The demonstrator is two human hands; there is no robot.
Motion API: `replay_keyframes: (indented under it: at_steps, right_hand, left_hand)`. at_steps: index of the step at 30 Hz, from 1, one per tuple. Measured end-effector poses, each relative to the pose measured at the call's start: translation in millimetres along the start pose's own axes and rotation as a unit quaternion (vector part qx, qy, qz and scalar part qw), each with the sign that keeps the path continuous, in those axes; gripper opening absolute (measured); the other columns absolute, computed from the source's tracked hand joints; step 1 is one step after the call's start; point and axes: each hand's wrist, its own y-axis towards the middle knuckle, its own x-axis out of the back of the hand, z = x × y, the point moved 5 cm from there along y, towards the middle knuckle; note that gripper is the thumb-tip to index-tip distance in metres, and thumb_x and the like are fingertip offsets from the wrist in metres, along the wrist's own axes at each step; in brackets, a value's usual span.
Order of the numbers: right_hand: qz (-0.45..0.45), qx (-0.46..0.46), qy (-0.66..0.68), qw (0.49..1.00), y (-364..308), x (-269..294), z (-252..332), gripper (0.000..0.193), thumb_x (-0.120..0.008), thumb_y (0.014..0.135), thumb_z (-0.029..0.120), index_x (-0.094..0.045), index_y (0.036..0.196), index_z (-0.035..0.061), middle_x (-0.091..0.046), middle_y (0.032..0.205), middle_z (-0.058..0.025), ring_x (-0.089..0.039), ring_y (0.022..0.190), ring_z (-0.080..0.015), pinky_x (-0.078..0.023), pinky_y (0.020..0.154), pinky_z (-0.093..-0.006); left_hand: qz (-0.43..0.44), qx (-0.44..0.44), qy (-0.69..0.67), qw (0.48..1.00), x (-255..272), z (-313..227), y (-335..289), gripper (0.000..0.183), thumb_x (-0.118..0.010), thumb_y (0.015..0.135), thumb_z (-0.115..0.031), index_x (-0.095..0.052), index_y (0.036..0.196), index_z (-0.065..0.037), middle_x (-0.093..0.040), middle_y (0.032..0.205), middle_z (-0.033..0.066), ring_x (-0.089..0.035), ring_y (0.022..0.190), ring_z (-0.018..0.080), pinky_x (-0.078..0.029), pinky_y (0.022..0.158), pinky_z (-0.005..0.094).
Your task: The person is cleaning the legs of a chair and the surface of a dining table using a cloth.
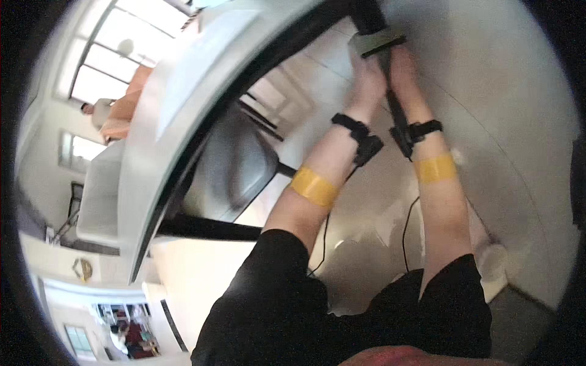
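Greenish flat block (376,43) w/ dark edge sits up at the L hand (368,79) & R hand (403,66), just by a black leg (368,17). Grip: can't tell if clamped (fingers blurred, partly hidden). Prob. light, fairly stiff, not fragile; best held at its short ends. Pale rounded thing (492,263), lower right, poss. a container; contents unclear, too blurry.

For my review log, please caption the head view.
Left hand and right hand at a flat, green-and-black object near the black table frame.
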Motion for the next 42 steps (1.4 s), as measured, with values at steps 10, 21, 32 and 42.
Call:
replay_keyframes:
  at_steps: [10,21,32,42]
  right_hand:
    - [0.104,-0.463,0.457,0.752,-148,19,-127,0.037,-0.041,0.104,0.025,-0.059,0.127,0.0040,-0.065,0.116,-0.0087,-0.060,0.106,-0.0216,-0.046,0.096,-0.0375]
    - [-0.013,-0.186,0.533,0.825,5,38,-64,0.042,-0.037,0.107,0.032,-0.060,0.119,-0.0013,-0.063,0.112,-0.0064,-0.056,0.102,-0.0184,-0.046,0.096,-0.0356]
    - [0.116,-0.362,0.175,0.908,-146,12,-165,0.041,-0.042,0.103,0.032,-0.061,0.124,0.0020,-0.069,0.114,-0.0111,-0.061,0.104,-0.0220,-0.048,0.093,-0.0374]
    - [0.016,-0.281,0.457,0.844,-7,86,-20,0.037,-0.043,0.104,0.031,-0.064,0.117,0.0041,-0.066,0.106,-0.0061,-0.059,0.095,-0.0184,-0.048,0.088,-0.0351]
  left_hand:
    - [0.154,0.076,-0.075,0.982,-102,53,-143,0.056,-0.048,0.095,-0.007,-0.030,0.147,0.002,-0.040,0.146,0.0228,-0.041,0.135,0.0366,-0.032,0.115,0.0430]
    - [0.080,-0.128,-0.136,0.979,-55,-32,-25,0.050,-0.043,0.098,0.000,-0.032,0.147,0.004,-0.050,0.138,0.0230,-0.049,0.129,0.0355,-0.037,0.110,0.0373]
    - [0.174,-0.003,-0.026,0.984,-118,60,-121,0.059,-0.056,0.093,-0.005,-0.030,0.145,0.004,-0.052,0.135,0.0275,-0.051,0.128,0.0411,-0.040,0.107,0.0444]
    - [0.017,-0.105,-0.169,0.980,-35,-81,-21,0.051,-0.045,0.097,-0.002,-0.032,0.146,0.004,-0.050,0.139,0.0239,-0.049,0.129,0.0364,-0.036,0.111,0.0386]
